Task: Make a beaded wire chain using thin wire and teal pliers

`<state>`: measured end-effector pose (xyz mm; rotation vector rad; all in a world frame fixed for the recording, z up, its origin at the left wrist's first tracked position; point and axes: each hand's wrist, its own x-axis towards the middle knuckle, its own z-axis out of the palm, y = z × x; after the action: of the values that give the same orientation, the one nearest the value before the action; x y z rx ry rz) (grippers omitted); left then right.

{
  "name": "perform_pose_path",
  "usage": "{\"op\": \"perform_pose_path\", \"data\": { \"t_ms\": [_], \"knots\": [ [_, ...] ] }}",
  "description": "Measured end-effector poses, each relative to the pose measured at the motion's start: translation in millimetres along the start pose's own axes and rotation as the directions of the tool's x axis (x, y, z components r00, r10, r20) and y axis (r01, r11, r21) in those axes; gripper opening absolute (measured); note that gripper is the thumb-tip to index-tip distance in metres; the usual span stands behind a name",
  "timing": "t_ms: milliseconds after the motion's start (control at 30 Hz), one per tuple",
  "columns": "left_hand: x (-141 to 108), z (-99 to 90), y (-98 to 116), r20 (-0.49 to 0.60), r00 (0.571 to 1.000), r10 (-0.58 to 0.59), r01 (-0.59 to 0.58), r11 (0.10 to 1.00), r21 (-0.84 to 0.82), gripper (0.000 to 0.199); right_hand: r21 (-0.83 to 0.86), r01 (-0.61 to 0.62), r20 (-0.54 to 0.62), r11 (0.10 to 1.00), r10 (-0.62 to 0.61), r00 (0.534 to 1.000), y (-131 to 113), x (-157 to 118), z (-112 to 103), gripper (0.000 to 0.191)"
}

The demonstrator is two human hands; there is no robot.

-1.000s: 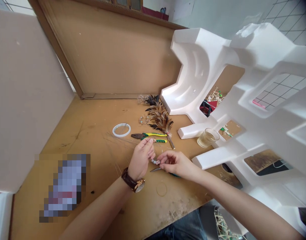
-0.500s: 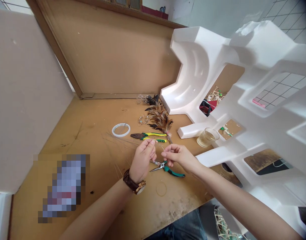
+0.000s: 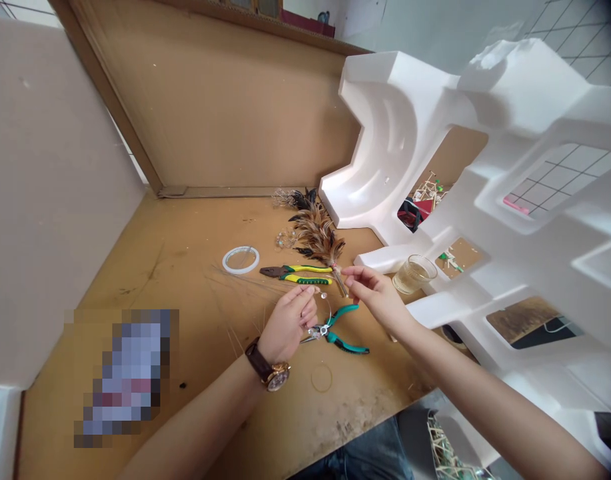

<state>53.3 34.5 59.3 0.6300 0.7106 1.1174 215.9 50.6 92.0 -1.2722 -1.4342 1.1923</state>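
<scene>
My left hand (image 3: pixel 291 317), with a brown-strapped watch at the wrist, is closed in a pinch on a thin beaded string (image 3: pixel 330 309). A clear bead (image 3: pixel 324 295) sits near the fingertips; the string curves down to more clear beads (image 3: pixel 314 333) below the hand. My right hand (image 3: pixel 372 291) is to the right, thumb and index finger slightly apart, with nothing visible between them. Its fingertips are by the handle of a feather duster (image 3: pixel 319 233). Teal-handled pliers (image 3: pixel 348 343) lie opened under the string, jaws partly hidden by beads and left hand.
Yellow-green pliers (image 3: pixel 298 273) and a white ring-shaped roll (image 3: pixel 225 261) lie beyond my hands. A glass cup (image 3: pixel 414 275) stands beside a large white foam piece (image 3: pixel 385 133) on the right. A thin ring (image 3: pixel 312 380) lies near the table's front edge; cardboard (image 3: pixel 235 113) walls the back.
My right hand has moved up and right, away from my left hand, and its fingers have parted. The string loop and a bead now show between the hands.
</scene>
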Motion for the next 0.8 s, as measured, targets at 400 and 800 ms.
{"op": "perform_pose_path", "data": {
  "t_ms": [400,800],
  "knots": [
    [-2.1,2.9,-0.8,-0.057,0.993,0.1,-0.095,0.991,0.094,0.018,-0.408,0.224,0.333,0.885,-0.084,0.939,-10.0,-2.1,0.7,0.028],
    [-1.0,1.4,-3.0,-0.08,0.956,0.284,-0.257,0.935,0.243,0.022,0.036,-0.155,0.228,0.987,0.143,0.963,-18.2,-10.3,13.6,0.029]
  ]
}}
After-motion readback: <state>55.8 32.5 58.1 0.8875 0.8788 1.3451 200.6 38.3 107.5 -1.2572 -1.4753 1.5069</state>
